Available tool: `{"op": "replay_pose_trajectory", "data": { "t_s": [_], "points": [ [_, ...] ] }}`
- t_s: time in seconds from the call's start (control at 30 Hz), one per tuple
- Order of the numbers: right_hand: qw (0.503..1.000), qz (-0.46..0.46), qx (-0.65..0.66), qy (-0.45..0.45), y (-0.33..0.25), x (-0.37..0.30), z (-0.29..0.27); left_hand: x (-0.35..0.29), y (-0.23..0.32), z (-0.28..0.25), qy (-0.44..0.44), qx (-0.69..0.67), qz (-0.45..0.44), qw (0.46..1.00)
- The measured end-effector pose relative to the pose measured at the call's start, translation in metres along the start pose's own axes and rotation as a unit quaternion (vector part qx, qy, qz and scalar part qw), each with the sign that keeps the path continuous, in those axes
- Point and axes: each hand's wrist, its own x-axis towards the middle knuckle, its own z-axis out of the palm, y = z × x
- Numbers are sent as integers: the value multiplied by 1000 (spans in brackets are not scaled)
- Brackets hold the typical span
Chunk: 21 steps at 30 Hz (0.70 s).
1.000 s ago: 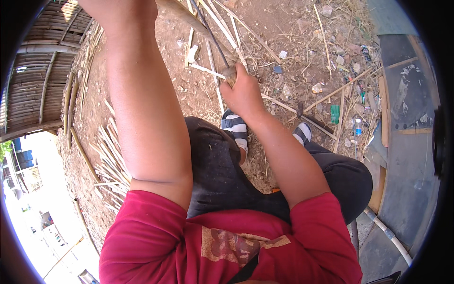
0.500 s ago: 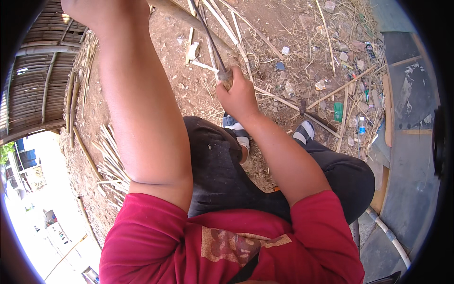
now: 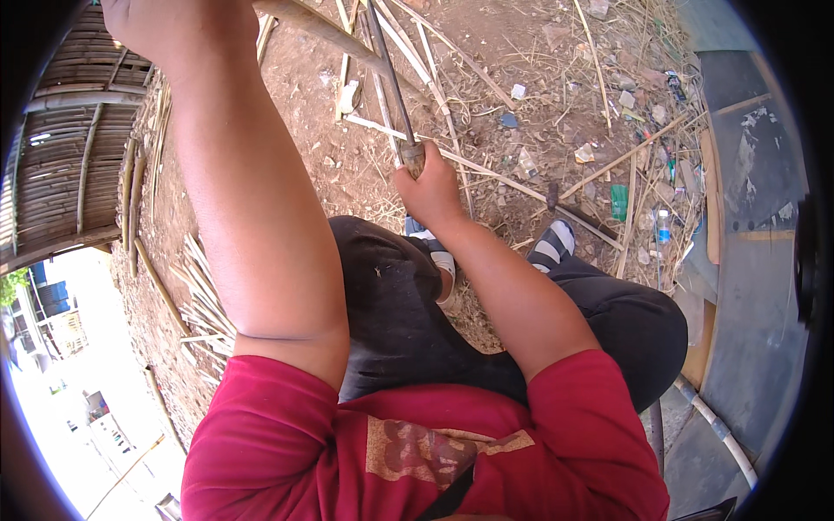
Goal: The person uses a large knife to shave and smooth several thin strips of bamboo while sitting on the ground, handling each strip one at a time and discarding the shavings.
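Note:
My right hand (image 3: 430, 188) is closed round the wooden handle of a long tool with a narrow dark blade (image 3: 395, 87), seen nearly edge-on. The blade points away from me and crosses a thick bamboo pole (image 3: 334, 36). At the far left, my left hand (image 3: 182, 26) reaches to the upper edge, where its fingers are cut off. The pole comes out beside this hand, but its grip is hidden. Thin split bamboo strips (image 3: 432, 56) lie on the ground under the blade.
Near my right foot lies a hammer-like tool (image 3: 584, 220). A green plastic piece (image 3: 618, 201), a small bottle (image 3: 664, 227) and dry straw litter the right side. A bundle of bamboo strips (image 3: 204, 295) lies at left, below a slatted bamboo wall (image 3: 56, 165). Dark sheeting (image 3: 751, 286) borders the right.
The bladed tool has swung slightly, now standing more upright in the picture. My left hand and the pole's near part have shifted a little left; the right hand stays closed on the handle.

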Motion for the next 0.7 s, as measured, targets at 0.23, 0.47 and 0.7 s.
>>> {"op": "replay_pose_trajectory", "data": {
  "t_s": [0.23, 0.47, 0.7],
  "points": [
    [993, 104, 23, 47, 42, 7, -17, 48, -12, -66, 22, -14, -87, 996],
    [940, 37, 321, 109, -83, 36, -84, 52, 59, -80, 97, -117, -52, 987],
    [895, 4, 444, 47, -172, 32, -141, 49, 91, -91, 150, -291, -20, 945]
  ]
}}
